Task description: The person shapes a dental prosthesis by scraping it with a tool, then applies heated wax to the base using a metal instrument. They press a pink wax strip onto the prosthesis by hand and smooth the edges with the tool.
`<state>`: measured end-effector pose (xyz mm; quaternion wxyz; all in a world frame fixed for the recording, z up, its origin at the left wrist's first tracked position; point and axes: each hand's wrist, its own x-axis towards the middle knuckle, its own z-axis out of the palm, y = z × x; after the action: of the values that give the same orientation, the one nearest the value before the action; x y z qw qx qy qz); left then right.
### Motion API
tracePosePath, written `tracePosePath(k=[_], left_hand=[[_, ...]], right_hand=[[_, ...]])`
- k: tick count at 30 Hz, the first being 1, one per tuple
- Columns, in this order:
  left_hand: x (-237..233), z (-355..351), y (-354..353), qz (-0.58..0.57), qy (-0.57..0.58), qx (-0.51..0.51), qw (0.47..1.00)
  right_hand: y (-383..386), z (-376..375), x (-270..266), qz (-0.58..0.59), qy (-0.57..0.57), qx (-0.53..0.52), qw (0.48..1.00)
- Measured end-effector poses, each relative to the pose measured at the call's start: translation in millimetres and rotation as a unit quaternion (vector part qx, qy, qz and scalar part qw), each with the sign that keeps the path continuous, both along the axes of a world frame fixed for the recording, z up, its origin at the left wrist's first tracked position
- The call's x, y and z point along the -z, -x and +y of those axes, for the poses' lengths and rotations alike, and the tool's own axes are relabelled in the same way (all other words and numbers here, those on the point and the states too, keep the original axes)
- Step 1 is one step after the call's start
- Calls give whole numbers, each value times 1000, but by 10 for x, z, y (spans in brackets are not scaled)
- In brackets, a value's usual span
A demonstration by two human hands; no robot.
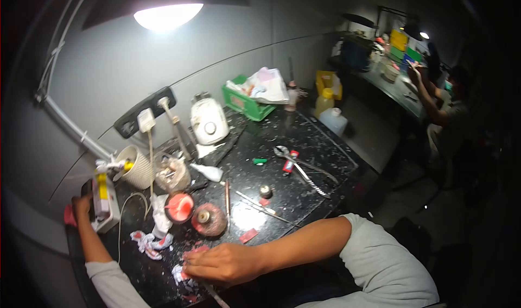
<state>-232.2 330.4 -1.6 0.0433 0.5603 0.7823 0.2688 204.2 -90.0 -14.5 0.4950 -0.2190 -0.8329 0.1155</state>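
My right hand (225,263) rests low on the black worktop (304,139), fingers curled over small pink and white pieces; I cannot tell whether it grips one. My left hand (82,205) reaches to the far left edge and holds the side of a white box-shaped device with a yellow part (103,199). Just beyond my right hand stand a round pink bowl (179,206) and a dusty round wheel-like piece (208,219). Crumpled white and pink scraps (149,242) lie between my two hands.
Metal pliers (301,167), thin rods, a white jar-like appliance (209,122), a green tray with papers (251,97) and bottles crowd the worktop. A lamp (168,16) shines above. Another person (442,107) works at a bench at the back right.
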Motion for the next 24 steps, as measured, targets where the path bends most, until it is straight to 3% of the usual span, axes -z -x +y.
tracePosePath(k=[2, 24], left_hand=[[52, -20, -19, -20, -40, 16, 999], [295, 537, 389, -16, -4, 63, 998]], right_hand=[[20, 4, 43, -4, -5, -1, 1000], [208, 91, 326, -7, -36, -31, 999]])
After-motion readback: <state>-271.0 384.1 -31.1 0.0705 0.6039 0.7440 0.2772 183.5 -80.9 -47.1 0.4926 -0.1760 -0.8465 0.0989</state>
